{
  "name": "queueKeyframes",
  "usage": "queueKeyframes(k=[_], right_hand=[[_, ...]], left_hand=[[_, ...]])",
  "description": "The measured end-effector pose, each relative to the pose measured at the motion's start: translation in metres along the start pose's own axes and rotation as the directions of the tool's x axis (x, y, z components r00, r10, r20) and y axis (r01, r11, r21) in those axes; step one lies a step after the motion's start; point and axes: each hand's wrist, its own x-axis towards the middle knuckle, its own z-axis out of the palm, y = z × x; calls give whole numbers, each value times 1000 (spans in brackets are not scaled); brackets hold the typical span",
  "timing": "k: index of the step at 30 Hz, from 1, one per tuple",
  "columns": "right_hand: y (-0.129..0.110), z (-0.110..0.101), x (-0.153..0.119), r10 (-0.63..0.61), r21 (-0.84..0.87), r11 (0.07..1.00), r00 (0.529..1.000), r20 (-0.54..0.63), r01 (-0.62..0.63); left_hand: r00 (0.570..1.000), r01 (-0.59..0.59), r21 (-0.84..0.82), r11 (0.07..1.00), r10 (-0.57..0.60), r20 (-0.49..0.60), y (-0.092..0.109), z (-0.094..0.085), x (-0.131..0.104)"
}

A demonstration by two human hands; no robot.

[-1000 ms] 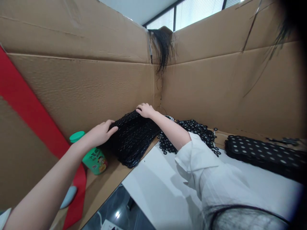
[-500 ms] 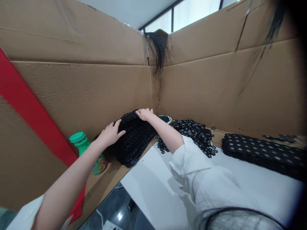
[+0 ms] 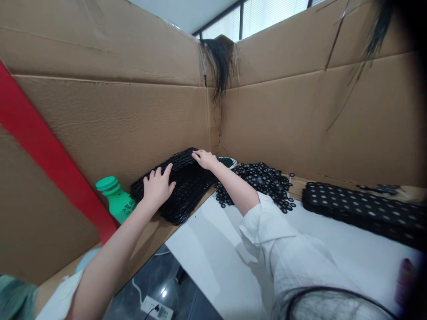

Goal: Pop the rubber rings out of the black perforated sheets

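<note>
A stack of black netted material [image 3: 187,189] lies against the cardboard wall near the corner. My left hand [image 3: 157,186] rests on its left part, fingers spread, with nothing in it. My right hand [image 3: 204,159] is at the stack's far right end, palm down; the fingers look loosely apart over the edge, their tips partly hidden. A green bottle [image 3: 116,200] with a green lid stands left of my left forearm. Just right of my right hand is a white-rimmed bowl [image 3: 235,163] with dark contents.
Many small black rings [image 3: 263,180] are heaped on the white sheet [image 3: 207,249]. Black strips with pale dots [image 3: 360,206] lie at right. Cardboard walls [image 3: 300,115] enclose the table; dark strands [image 3: 220,66] hang at the corner. A power strip [image 3: 156,307] lies below.
The view has shifted slightly. My left hand has turned more upright on the black stack, and the stack's upper left part now shows as a raised, netted layer along the wall.
</note>
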Motion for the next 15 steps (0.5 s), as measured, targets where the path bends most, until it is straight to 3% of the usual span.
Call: queueKeyframes(k=[10, 13, 15], right_hand=[[10, -15, -25, -19, -56, 998, 1000, 0, 19], [7, -20, -27, -2, -92, 996, 1000, 14, 3], [3, -19, -26, 9, -110, 994, 1000, 16, -8]], left_hand=[[992, -3, -9, 1000, 1, -127, 31, -2, -30], [998, 40, -32, 999, -41, -39, 23, -14, -15], [990, 57, -81, 995, -45, 136, 10, -24, 6]])
